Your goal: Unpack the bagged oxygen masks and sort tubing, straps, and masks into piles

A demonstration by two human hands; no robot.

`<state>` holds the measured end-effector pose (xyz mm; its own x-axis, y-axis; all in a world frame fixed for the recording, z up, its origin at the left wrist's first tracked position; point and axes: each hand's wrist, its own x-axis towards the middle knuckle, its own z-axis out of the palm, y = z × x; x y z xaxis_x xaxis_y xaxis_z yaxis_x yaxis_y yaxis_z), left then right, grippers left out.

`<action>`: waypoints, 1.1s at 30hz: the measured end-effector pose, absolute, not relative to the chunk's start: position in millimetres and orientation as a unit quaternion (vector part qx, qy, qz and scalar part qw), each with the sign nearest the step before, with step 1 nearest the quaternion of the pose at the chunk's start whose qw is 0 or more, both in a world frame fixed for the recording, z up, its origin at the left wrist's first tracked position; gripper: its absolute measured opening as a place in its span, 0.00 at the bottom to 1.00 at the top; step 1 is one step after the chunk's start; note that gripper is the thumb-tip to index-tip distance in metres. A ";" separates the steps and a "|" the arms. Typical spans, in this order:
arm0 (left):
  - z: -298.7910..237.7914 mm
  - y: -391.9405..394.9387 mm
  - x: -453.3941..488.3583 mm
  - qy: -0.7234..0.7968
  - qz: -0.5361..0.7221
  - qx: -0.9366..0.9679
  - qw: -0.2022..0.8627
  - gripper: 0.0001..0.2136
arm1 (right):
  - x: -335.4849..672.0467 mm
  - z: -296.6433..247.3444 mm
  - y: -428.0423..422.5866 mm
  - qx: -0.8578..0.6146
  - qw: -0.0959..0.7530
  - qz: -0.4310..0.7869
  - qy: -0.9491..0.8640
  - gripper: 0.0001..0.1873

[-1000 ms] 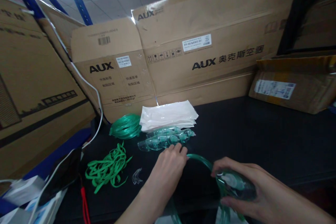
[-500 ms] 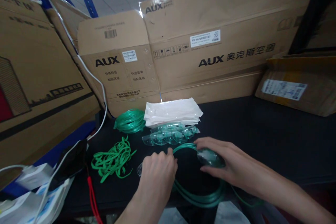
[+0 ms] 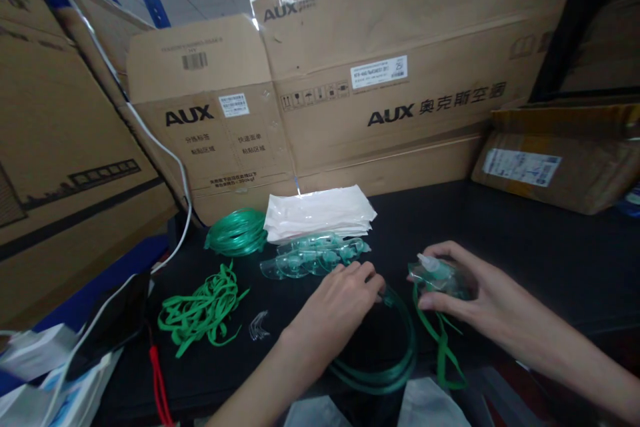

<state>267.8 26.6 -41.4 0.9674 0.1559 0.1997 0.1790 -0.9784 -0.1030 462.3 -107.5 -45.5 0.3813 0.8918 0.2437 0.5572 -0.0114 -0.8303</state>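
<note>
In my right hand [image 3: 465,287] is a clear green oxygen mask [image 3: 443,278], gripped by its sides, its pale connector [image 3: 427,262] pointing up and left. A green elastic strap [image 3: 444,353] dangles below the mask. Curled fingers of my left hand [image 3: 345,300] close on the upper end of a coil of green tubing [image 3: 407,353], which hangs in a loop at the table's front edge. Tubing and mask are apart. Just beyond my left hand lies a row of more clear green masks [image 3: 313,259].
Behind the masks sit white packets [image 3: 320,213] and another tubing coil [image 3: 236,232]. Loose green straps [image 3: 203,310] and thin metal strips [image 3: 259,325] lie to the left, near a red cord [image 3: 159,380] and white cable [image 3: 170,147]. Cardboard [image 3: 325,107] walls the back; a box [image 3: 555,160] stands right.
My left hand has moved right and taken the tubing's end. The right hand has moved right with the mask and turned it, so connector and strap now show. The view has shifted slightly.
</note>
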 end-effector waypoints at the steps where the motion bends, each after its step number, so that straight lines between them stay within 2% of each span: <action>1: -42.5 28.4 269.8 -0.092 -0.093 -0.990 0.057 0.06 | 462.0 -44.3 -108.7 -0.690 0.468 0.194 -0.517 0.21; 8: -42.1 29.8 266.5 -0.188 -0.111 -0.976 -0.001 0.05 | 459.1 -40.8 -106.1 -0.669 0.420 0.255 -0.558 0.20; 17: -50.2 40.7 257.9 -0.172 -0.277 -0.928 -0.179 0.09 | 451.3 -47.1 -81.4 -0.701 0.394 0.222 -0.552 0.19; 29: -52.4 40.2 251.6 -0.198 -0.323 -0.877 -0.295 0.07 | 438.8 -30.6 -74.9 -0.723 0.332 0.180 -0.579 0.26; 33: -49.3 39.1 250.8 -0.183 -0.325 -0.875 -0.310 0.07 | 438.1 -31.0 -78.8 -0.725 0.327 0.168 -0.582 0.32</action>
<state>250.8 39.1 -49.3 0.7218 0.5211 0.4555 0.1180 -0.7412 0.6609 438.1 -78.8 -31.0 0.2659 0.9542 0.1368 0.7347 -0.1088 -0.6696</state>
